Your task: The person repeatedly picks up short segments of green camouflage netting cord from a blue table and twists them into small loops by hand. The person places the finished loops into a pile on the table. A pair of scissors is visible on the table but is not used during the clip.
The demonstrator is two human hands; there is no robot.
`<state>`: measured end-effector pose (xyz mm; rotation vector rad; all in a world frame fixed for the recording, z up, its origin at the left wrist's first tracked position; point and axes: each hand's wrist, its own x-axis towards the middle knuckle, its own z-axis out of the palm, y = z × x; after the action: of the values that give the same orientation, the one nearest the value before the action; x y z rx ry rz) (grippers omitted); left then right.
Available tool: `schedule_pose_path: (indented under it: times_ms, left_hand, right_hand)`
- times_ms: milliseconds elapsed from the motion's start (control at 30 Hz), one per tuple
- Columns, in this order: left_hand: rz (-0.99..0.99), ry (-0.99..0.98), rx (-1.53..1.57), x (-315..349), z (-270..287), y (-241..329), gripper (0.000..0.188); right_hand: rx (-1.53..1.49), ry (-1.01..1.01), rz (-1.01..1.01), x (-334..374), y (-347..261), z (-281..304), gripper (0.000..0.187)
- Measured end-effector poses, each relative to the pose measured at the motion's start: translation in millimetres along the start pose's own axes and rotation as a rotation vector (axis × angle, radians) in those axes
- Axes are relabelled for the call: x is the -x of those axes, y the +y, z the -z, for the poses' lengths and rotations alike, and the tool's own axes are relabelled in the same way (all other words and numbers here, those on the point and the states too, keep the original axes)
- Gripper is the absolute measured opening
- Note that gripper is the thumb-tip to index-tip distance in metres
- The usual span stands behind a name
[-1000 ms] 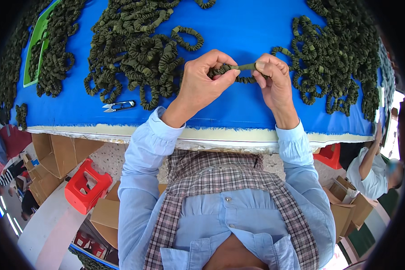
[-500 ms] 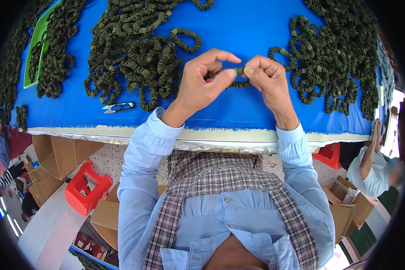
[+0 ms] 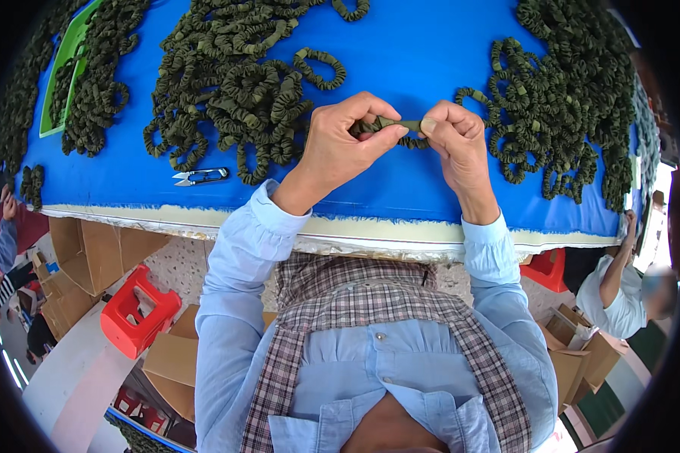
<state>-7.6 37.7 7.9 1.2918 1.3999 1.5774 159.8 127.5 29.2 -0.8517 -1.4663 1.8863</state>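
Above the blue-covered table I hold a dark green scrunchie (image 3: 410, 125) between both hands. My left hand (image 3: 344, 147) pinches it between thumb and index finger, and part of the gathered loop is hidden behind that hand. With thumb and bent fingers, my right hand (image 3: 455, 140) grips the other end. A smooth, flat stretch of fabric spans the short gap between the fingertips, and a ruched part shows just below. A single loose scrunchie (image 3: 321, 69) lies beyond my left hand. Thread snips (image 3: 201, 177) rest on the cloth left of my left wrist.
Large heaps of green scrunchies lie on the left (image 3: 227, 90) and right (image 3: 555, 113). A light green tray (image 3: 51, 130) sits far left. Below the table edge are a red stool (image 3: 125, 313) and cardboard boxes (image 3: 121, 253). Other people are at both sides.
My left index finger has come down from apart to meet the thumb on the scrunchie. The fabric between the hands now shows longer and flatter. My right hand keeps its grip.
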Motion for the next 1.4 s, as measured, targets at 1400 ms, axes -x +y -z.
schedule_pose_path:
  times_ms: [1400]
  left_hand:
    - [0.162,0.047,0.413,-8,-18,-14,0.03]
  right_hand:
    - [0.319,0.132,0.055,-11,-1,16,0.02]
